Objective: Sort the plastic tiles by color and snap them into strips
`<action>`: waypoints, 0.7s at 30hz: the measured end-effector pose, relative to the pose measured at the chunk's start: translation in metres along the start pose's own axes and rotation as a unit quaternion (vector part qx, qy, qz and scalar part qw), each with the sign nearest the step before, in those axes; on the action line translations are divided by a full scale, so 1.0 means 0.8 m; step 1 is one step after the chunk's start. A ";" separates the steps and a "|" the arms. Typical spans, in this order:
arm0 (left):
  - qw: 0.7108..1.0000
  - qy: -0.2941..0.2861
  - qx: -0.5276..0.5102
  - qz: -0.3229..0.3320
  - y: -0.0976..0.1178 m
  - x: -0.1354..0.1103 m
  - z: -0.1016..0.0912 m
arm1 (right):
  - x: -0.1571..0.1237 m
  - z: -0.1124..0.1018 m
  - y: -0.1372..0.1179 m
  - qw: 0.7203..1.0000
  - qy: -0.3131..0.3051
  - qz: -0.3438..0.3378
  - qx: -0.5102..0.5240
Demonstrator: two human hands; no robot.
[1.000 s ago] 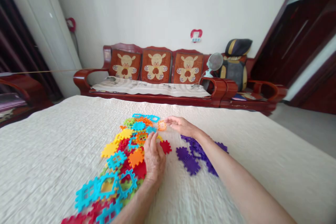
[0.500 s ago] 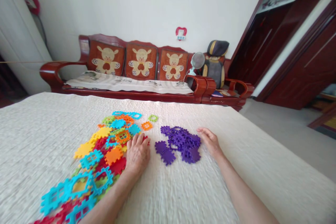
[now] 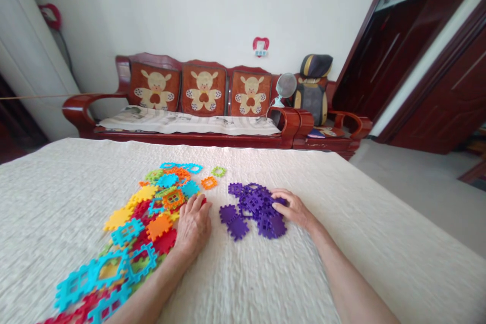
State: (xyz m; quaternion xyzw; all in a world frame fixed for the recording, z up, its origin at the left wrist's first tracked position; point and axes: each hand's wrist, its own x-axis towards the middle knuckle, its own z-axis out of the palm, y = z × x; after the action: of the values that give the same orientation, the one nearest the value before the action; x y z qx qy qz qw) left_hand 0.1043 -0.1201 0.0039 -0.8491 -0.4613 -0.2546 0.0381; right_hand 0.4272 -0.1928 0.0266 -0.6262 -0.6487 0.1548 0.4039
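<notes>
A heap of flat plastic interlocking tiles (image 3: 152, 212) in blue, orange, yellow, red and green spreads over the cream quilted cover (image 3: 266, 273). My left hand (image 3: 193, 227) lies flat, fingers stretched out, on the heap's right edge, partly covering a red tile. Right of it is a separate pile of purple tiles (image 3: 252, 207). My right hand (image 3: 290, 207) rests at that pile's right side, fingers curled onto the purple tiles. A small orange tile (image 3: 209, 183) and a green tile (image 3: 219, 171) lie apart, behind both piles.
Beyond the cover's far edge stands a red wooden sofa (image 3: 197, 111) with bear-print cushions. A small fan (image 3: 284, 86) and a dark bag (image 3: 313, 88) sit at its right end. Dark wooden doors (image 3: 436, 61) are at the right, with grey floor (image 3: 425, 187) beside the cover.
My right hand came back from the small orange tile at the far side and moved right, then onto the purple pile. The view swung right. My left hand stayed on the coloured heap.
</notes>
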 end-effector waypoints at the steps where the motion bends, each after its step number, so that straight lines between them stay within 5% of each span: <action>1: 1.000 0.001 0.001 0.002 -0.001 0.000 0.000 | 0.001 0.003 0.002 1.000 0.002 -0.002 0.007; 7: 1.000 0.019 -0.001 0.012 -0.004 -0.002 0.003 | 0.012 0.006 0.031 0.993 0.109 0.036 0.025; 11: 0.999 0.029 0.008 0.016 -0.006 -0.002 0.007 | 0.040 -0.021 0.068 0.968 0.197 0.128 -0.093; 15: 0.999 0.029 0.019 0.018 -0.006 -0.003 0.009 | 0.063 -0.042 0.096 0.954 0.202 0.162 -0.150; 21: 0.998 0.046 0.036 0.030 -0.014 -0.004 0.020 | 0.079 -0.034 0.108 0.961 0.164 0.134 -0.178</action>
State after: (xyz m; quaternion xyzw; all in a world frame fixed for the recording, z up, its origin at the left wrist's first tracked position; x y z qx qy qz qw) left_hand 0.1002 -0.1112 -0.0136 -0.8483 -0.4418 -0.2753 0.0970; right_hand 0.5135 -0.1272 0.0034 -0.7860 -0.5006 -0.0147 0.3624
